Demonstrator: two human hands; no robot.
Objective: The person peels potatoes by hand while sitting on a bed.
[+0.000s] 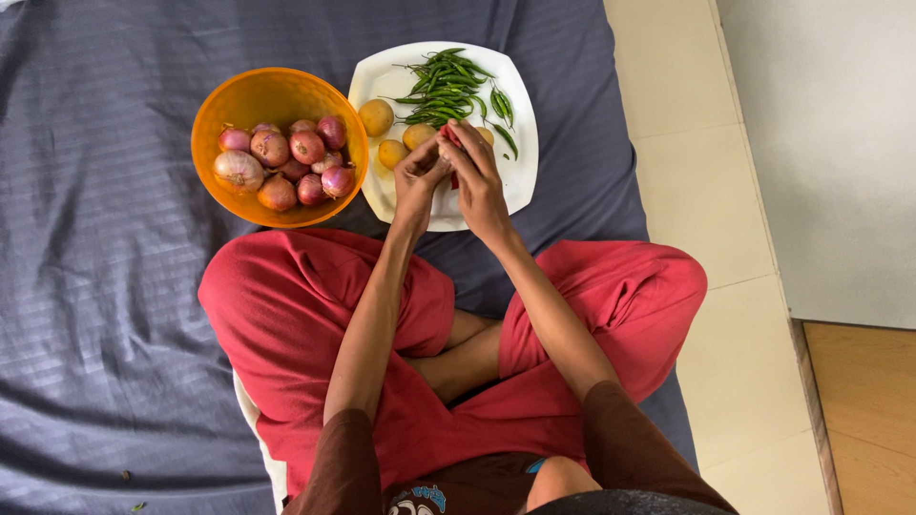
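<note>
Crossed red-trousered legs below, both hands — left hand, right hand — pinch a small red thing, likely light, soft and easily bruised, by its ends.

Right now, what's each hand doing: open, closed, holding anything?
Left hand: fingers curled on a small red thing, above the white plate.
Right hand: closed on the same red thing.

Glossy plastic bowl (matt cloth beneath)

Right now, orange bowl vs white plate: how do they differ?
The orange bowl is round and deep; the white plate is squarish and flat. The bowl holds only red onions; the plate holds green chillies and small yellow potatoes. Both hands work over the plate, not the bowl. Both sit on the grey sheet.
</note>
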